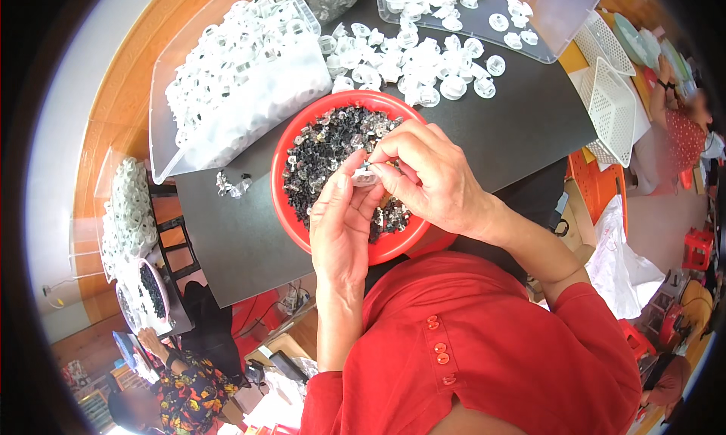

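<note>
Over a red plastic basin (286, 222), my two hands meet around one small translucent white plastic part (364, 178). My left hand (338, 219) holds this part between thumb and fingers, palm turned up. From the right, my right hand (431, 179) pinches at its top edge; a small dark bit shows there, too small to name. The basin holds a heap of small black and clear pieces (327, 151), partly hidden by my hands.
A clear bin (170, 110) full of white plastic parts stands at the left of the dark table (522, 144). Loose white parts (423, 65) lie beyond the basin, beside a second clear bin (556, 27). White baskets (611, 110) stand right. A person in a patterned shirt (193, 390) works lower left.
</note>
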Action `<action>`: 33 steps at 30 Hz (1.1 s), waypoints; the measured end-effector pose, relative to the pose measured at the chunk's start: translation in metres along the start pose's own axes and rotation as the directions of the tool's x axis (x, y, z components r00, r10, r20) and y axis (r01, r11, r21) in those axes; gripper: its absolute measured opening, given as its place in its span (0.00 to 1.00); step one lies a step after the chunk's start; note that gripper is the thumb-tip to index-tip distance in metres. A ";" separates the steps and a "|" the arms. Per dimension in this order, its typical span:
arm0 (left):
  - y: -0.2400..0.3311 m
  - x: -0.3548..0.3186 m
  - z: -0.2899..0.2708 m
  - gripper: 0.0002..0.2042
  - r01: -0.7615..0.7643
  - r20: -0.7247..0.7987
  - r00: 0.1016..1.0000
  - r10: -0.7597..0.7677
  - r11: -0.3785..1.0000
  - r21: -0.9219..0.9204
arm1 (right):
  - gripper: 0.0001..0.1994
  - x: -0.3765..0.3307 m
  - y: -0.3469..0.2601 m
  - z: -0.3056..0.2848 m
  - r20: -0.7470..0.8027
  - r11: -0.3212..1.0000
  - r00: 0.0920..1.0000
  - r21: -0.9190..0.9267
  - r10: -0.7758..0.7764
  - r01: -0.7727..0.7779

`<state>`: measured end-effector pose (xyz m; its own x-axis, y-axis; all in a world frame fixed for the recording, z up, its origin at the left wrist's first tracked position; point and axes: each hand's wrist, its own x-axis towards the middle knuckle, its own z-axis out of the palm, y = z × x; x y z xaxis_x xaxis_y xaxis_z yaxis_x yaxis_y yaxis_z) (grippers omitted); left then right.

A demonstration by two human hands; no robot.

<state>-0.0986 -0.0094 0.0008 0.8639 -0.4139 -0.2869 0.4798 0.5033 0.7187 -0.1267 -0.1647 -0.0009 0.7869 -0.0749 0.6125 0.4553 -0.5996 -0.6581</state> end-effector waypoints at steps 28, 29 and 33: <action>0.001 0.001 -0.011 0.07 -0.131 0.033 0.991 0.127 0.946 0.297 | 0.07 -0.004 0.002 0.007 -0.005 0.936 0.965 -0.245 -0.262 0.253; 0.000 0.001 -0.011 0.09 -0.121 0.029 0.993 0.118 0.956 0.267 | 0.07 -0.004 0.003 0.007 -0.022 0.948 0.971 -0.221 -0.239 0.229; -0.004 0.004 -0.010 0.13 -0.010 -0.013 1.000 0.011 0.998 0.062 | 0.06 -0.008 0.004 0.007 -0.069 0.989 0.990 -0.099 -0.121 0.113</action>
<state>-0.0956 -0.0052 -0.0093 0.8708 -0.3988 -0.2874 0.4609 0.4591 0.7594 -0.1285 -0.1610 -0.0115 0.6954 -0.0571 0.7163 0.4983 -0.6799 -0.5380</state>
